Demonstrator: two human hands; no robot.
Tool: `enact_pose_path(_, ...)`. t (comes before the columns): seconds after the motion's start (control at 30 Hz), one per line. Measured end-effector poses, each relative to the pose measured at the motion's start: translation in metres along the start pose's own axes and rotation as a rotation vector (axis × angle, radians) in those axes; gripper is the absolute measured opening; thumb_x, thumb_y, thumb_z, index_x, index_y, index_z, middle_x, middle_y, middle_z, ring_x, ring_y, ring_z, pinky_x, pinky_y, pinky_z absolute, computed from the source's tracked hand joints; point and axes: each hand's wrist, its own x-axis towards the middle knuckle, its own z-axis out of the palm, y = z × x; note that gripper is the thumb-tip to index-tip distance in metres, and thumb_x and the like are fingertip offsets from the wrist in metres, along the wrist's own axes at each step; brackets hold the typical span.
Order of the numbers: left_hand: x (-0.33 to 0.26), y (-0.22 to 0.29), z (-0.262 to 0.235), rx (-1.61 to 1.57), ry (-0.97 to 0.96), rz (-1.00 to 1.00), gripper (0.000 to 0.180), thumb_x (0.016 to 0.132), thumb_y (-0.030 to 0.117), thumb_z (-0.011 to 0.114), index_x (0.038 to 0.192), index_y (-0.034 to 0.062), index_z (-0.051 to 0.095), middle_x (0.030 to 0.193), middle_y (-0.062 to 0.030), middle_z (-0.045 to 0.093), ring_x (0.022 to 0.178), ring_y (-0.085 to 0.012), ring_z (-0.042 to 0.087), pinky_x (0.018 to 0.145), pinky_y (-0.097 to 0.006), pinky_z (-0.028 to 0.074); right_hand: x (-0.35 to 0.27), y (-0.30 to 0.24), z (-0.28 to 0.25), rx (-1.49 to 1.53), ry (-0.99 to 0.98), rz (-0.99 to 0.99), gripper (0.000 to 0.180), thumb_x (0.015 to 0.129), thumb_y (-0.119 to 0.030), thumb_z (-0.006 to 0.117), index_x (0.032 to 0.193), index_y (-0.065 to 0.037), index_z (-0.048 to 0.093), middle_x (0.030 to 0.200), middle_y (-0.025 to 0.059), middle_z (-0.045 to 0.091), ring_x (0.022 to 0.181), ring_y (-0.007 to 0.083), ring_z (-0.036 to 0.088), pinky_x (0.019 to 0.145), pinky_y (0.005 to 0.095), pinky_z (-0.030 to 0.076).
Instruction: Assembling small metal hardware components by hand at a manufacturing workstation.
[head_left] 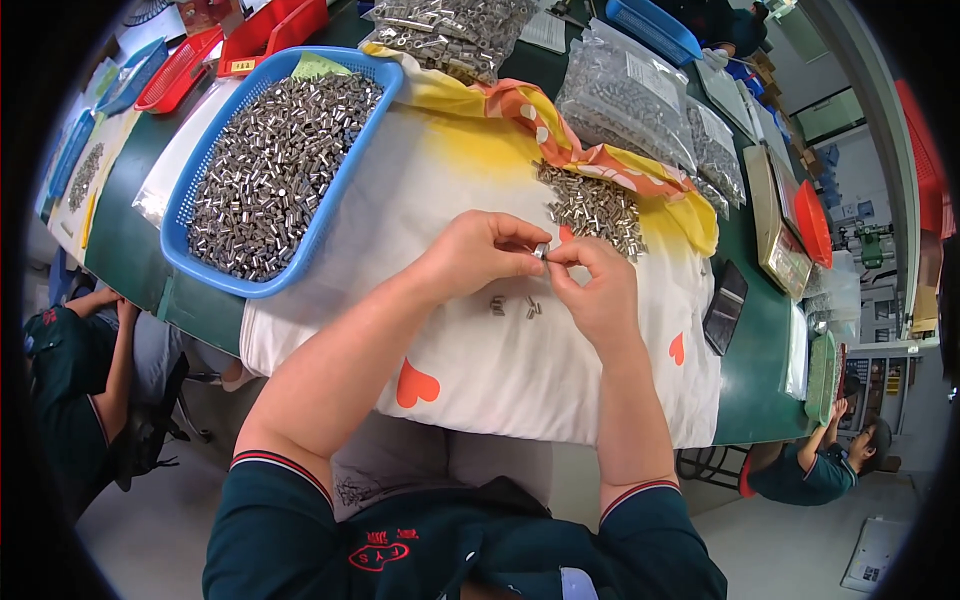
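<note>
Over the middle of a white cloth (480, 390) with orange hearts, my hands meet fingertip to fingertip. My left hand (482, 255) pinches a small shiny metal cylinder (541, 252) between thumb and fingers. Thumb and forefinger of my right hand (597, 285) close on the same small piece from the other side. Just below lie two little groups of metal cylinders (497, 306), several pieces in all. Beyond my right hand spreads a loose heap of similar metal cylinders (595, 207), against the folded yellow and orange cloth edge (560, 140).
A blue basket (170, 215) full of metal cylinders stands left. Behind are clear bags of metal parts (625, 95) and red trays (272, 38). A dark flat case (725, 308) lies right on the green table (765, 350). People sit left (75, 370) and right (815, 465).
</note>
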Motion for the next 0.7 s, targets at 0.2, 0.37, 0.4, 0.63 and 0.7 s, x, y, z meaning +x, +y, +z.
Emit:
enact_pose_path(0.2, -0.002, 0.004, 0.004, 0.183, 0.081, 0.014, 0.032, 0.072, 0.004, 0.066, 0.102, -0.0031, 0.058, 0.088, -0.0064, 0.062, 0.077, -0.0096, 0.057, 0.07, -0.022, 0.047, -0.001, -0.002, 0.003, -0.203, 0.034, -0.134, 0.007, 0.069, -0.001, 0.061, 0.075, -0.002, 0.059, 0.072, 0.0057, 0.059, 0.066, 0.016, 0.056, 0.062, 0.0258, 0.044)
enact_pose_path(0.37, -0.001, 0.0, 0.003, 0.008, -0.001, -0.018, 0.031, 0.072, 0.004, 0.067, 0.101, -0.0032, 0.058, 0.087, -0.0061, 0.062, 0.077, -0.0089, 0.057, 0.07, -0.022, 0.047, 0.002, 0.001, -0.012, 0.123, -0.155, 0.199, 0.01, 0.071, -0.003, 0.062, 0.08, -0.001, 0.059, 0.072, 0.0031, 0.06, 0.065, 0.0106, 0.054, 0.061, 0.0242, 0.043)
enact_pose_path(0.4, -0.001, -0.001, 0.003, 0.012, -0.012, -0.021, 0.031, 0.072, 0.004, 0.067, 0.101, -0.0031, 0.059, 0.087, -0.0058, 0.062, 0.077, -0.0085, 0.057, 0.07, -0.021, 0.047, 0.003, 0.005, -0.009, 0.152, -0.149, 0.197, 0.013, 0.071, -0.004, 0.062, 0.084, -0.001, 0.06, 0.072, 0.0027, 0.06, 0.065, 0.0093, 0.053, 0.061, 0.0236, 0.043)
enact_pose_path(0.63, 0.002, -0.001, 0.004, 0.113, -0.033, -0.006, 0.031, 0.071, 0.004, 0.067, 0.1, -0.0031, 0.059, 0.086, -0.005, 0.061, 0.076, -0.0077, 0.057, 0.07, -0.021, 0.047, 0.02, 0.038, 0.006, -0.3, 0.113, 0.089, 0.018, 0.073, -0.008, 0.061, 0.09, -0.003, 0.062, 0.075, 0.0063, 0.058, 0.071, 0.0175, 0.054, 0.069, 0.0288, 0.043)
enact_pose_path(0.7, 0.001, 0.001, 0.003, 0.086, -0.032, -0.026, 0.03, 0.071, 0.004, 0.067, 0.099, -0.003, 0.059, 0.085, -0.0049, 0.061, 0.076, -0.0078, 0.057, 0.07, -0.021, 0.047, 0.021, 0.04, 0.011, -0.536, 0.134, -0.076, 0.017, 0.072, -0.009, 0.061, 0.089, -0.004, 0.062, 0.077, 0.0081, 0.058, 0.075, 0.0218, 0.054, 0.071, 0.0317, 0.042)
